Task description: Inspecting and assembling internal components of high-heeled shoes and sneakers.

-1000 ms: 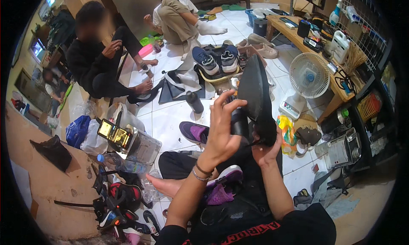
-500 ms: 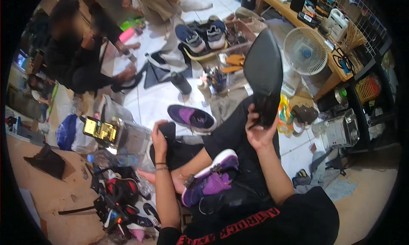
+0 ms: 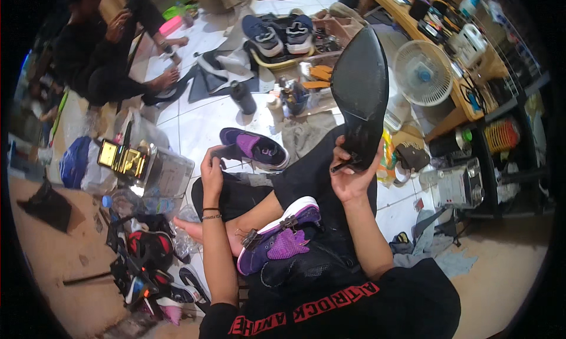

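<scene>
My right hand [image 3: 357, 177] grips a black shoe [image 3: 361, 73] by its narrow heel end, the smooth sole facing me and the broad toe part pointing up. Over my left knee, my left hand [image 3: 212, 169] is closed on a small dark flat piece [image 3: 226, 152] whose kind I cannot make out. A purple sneaker [image 3: 289, 239] with a white sole lies in my lap, with dark clips [image 3: 252, 239] on its edge. Its look-alike, another purple sneaker [image 3: 254, 148], stands on the floor just beyond my left hand.
Ahead are a black bottle [image 3: 242, 97], a cup of tools [image 3: 295, 98] and a basket with navy sneakers [image 3: 277, 35]. A white fan [image 3: 423, 72] stands by a wooden bench [image 3: 407, 9] at right. Clear plastic box [image 3: 168, 173] and piled shoes [image 3: 150, 250] lie left. Another person [image 3: 100, 50] sits far left.
My right hand has turned the black shoe so its sole faces me more fully. The dark piece in my left hand has turned and shows narrower. The whole view has shifted slightly.
</scene>
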A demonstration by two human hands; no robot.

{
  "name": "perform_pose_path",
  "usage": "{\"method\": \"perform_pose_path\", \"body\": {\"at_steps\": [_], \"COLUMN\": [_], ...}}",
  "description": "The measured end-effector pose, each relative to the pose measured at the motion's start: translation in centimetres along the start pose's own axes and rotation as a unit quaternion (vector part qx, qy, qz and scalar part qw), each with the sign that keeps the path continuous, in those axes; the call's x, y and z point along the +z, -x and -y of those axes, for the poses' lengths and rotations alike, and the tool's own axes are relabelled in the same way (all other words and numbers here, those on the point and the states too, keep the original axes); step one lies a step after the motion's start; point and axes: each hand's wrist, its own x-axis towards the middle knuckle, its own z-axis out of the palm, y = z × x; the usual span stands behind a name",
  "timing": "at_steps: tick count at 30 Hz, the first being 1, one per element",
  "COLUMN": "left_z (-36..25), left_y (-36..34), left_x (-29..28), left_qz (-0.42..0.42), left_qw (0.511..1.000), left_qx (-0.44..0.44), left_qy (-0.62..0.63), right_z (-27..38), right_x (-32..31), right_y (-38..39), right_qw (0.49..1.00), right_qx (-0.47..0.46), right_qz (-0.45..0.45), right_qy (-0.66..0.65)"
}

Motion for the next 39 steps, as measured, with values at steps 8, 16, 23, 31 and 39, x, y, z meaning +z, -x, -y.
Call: {"method": "perform_pose_path", "body": {"at_steps": [8, 16, 23, 31, 39], "left_z": [-0.2, -0.8, -1.5, -1.0, -1.6], "left_y": [0.3, 1.2, 0.9, -0.4, 0.7], "left_x": [-1.6, -1.9, -2.7, -4.0, -4.1], "left_qz": [-0.137, -0.169, -0.134, -0.118, -0.112], "left_qw": [0.985, 0.977, 0.961, 0.953, 0.958], "left_qx": [0.048, 0.021, -0.002, -0.015, -0.013], "left_qy": [0.093, 0.131, 0.243, 0.280, 0.264], "right_z": [-5.4, -25.7, -31.3, -34.0, -30.7], "right_x": [6.5, -1.5, -9.7, -10.8, -9.5], "right_y": [-10.2, -22.8, -28.5, -31.1, -28.8], "right_qw": [0.743, 0.447, 0.388, 0.332, 0.298], "right_qx": [-0.131, -0.122, -0.004, 0.021, 0.048], "right_qz": [0.090, 0.258, 0.193, 0.196, 0.219], "right_qy": [0.650, 0.848, 0.901, 0.922, 0.928]}}
